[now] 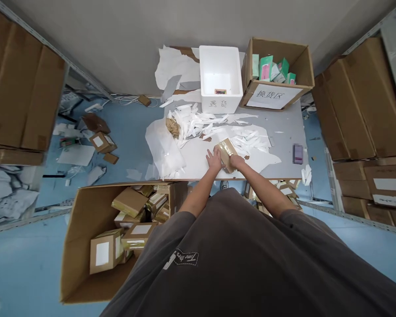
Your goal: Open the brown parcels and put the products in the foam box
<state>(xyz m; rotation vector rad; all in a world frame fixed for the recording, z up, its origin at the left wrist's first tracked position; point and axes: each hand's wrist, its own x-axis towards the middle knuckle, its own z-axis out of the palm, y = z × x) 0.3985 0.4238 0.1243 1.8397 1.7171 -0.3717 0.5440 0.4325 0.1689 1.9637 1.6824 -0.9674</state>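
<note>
A: Start at the left of the frame. What's there?

B: Brown stacked cartons (16, 83) at the upper left, then a large open carton (82, 233) at the lower left, with taped packages (104, 253) inside.

A: And towards the centre?

B: A translucent plastic bag (166, 152) lies over the table's left edge, with white paper scraps (188, 125) beside it. Then comes the left hand (215, 159), just below the middle of the frame, its fingers spread wide against the left side of a small cardboard box (227, 152).

A: Where exactly is that box?

B: Near the frame's centre, tilted, on the table (284, 121), between the 2 hands. Above it, upper centre, stands a white foam box (219, 66).

A: The right hand (237, 163)?

B: Fingers curled at the box's lower right side. I can't tell whether they grip it.

A: Further right?

B: An open carton (293, 55) at the upper right holds green-and-pink boxes (266, 68); below it lies a pixelated phone-shaped object (297, 154).
</note>
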